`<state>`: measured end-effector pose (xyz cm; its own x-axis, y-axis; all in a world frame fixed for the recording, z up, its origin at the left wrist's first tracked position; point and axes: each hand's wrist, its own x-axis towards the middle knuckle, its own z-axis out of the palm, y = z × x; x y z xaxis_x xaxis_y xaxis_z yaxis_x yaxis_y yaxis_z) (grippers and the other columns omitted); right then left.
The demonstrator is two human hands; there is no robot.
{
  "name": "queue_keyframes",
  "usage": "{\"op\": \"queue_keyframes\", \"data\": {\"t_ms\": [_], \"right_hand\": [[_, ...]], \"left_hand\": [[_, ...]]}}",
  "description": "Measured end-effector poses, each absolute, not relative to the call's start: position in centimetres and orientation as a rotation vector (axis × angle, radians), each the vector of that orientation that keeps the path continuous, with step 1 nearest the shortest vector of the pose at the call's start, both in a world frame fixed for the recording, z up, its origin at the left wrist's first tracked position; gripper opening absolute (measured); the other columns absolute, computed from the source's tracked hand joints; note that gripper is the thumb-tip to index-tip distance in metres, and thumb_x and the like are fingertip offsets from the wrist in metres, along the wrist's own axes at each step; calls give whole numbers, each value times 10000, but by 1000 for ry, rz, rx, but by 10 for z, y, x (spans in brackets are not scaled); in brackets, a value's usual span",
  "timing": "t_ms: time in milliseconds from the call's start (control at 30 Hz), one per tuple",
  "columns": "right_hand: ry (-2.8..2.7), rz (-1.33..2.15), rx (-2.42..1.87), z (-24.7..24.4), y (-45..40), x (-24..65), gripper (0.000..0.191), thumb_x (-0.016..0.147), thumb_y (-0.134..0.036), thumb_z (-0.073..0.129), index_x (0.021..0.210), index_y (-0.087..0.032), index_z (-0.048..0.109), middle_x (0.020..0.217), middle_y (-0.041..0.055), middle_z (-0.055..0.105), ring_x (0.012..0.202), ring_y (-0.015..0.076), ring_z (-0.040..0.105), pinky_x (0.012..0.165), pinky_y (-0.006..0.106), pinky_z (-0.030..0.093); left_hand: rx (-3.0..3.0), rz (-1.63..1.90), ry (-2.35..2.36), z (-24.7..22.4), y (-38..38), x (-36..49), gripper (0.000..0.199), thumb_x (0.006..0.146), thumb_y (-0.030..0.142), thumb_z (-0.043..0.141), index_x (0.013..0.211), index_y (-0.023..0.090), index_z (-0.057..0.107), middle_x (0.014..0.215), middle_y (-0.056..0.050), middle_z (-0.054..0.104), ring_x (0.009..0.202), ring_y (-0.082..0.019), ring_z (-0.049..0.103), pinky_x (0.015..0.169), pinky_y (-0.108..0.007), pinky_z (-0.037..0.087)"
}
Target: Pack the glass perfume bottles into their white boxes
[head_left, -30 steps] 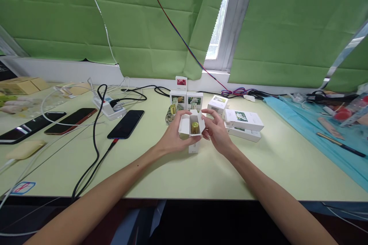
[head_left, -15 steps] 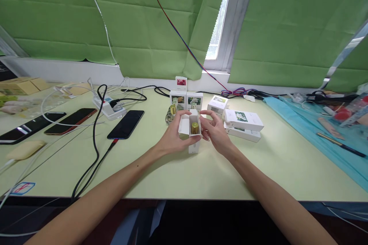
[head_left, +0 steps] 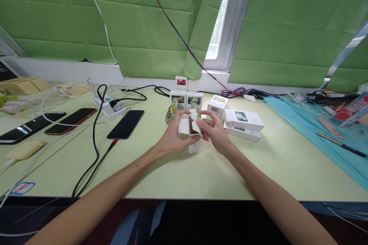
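Note:
A small white carton (head_left: pixel 194 148) stands upright at the middle of the table with its top open. My left hand (head_left: pixel 175 134) is closed around its left side, thumb at the near face and fingers at the far edge. At the carton's right edge, my right hand (head_left: pixel 214 128) is closed on a top flap, its thumb pressing the flap inward. A gold bottle cap (head_left: pixel 191 125) shows in part inside the opening, mostly covered by the flap. Behind stand glass bottles with gold caps (head_left: pixel 173 108) and flower-printed cartons (head_left: pixel 178 97).
More white cartons (head_left: pixel 243 118) lie stacked on the right. Phones (head_left: pixel 125 124), a power strip (head_left: pixel 107 107) and loose cables (head_left: pixel 96 141) occupy the left. A blue plastic sheet (head_left: pixel 310 130) with a pen (head_left: pixel 340 144) covers the right side. Green blinds (head_left: pixel 155 38) hang behind.
My right thumb has moved onto the carton's right flap, which now folds inward over the gold cap. My left hand and the carton have stayed in place.

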<state>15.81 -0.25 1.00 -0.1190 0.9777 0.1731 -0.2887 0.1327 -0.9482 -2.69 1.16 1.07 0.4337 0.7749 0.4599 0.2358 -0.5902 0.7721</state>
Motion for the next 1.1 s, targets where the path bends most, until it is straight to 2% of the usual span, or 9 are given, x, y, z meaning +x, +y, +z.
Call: {"op": "queue_keyframes", "data": {"t_ms": [300,533,900,1100], "right_hand": [[-1161,1323,-825,12,-3,157,487,753,-432,852,1088,-258,545,587,-126,494,446,63,379,427,208,303],[-1157,1318,-875,16,-5,157,457,749,-395,847,1059,-255,542,563,-133,469,444,62,369,428,207,300],[-1167,1319,-879,16,-4,156,409,767,-374,823,1045,-263,545,570,-132,456,453,63,366,431,209,297],[-1168,1307,-883,15,-4,157,405,767,-386,822,1042,-259,554,583,-125,465,457,64,373,427,211,308]], "left_hand": [[2076,1159,815,9,13,-28,687,795,404,798,1325,301,373,1103,-46,612,969,-245,671,837,-411,541],[2048,1160,752,10,13,-29,619,840,406,759,1323,306,386,1124,-47,597,947,-227,669,838,-407,541],[2014,1193,726,11,12,-28,566,862,431,729,1305,316,396,1031,-31,580,861,-208,645,779,-421,553],[2011,1236,712,9,14,-27,536,872,448,716,1298,317,420,1086,-50,569,890,-211,621,768,-410,546]]}}
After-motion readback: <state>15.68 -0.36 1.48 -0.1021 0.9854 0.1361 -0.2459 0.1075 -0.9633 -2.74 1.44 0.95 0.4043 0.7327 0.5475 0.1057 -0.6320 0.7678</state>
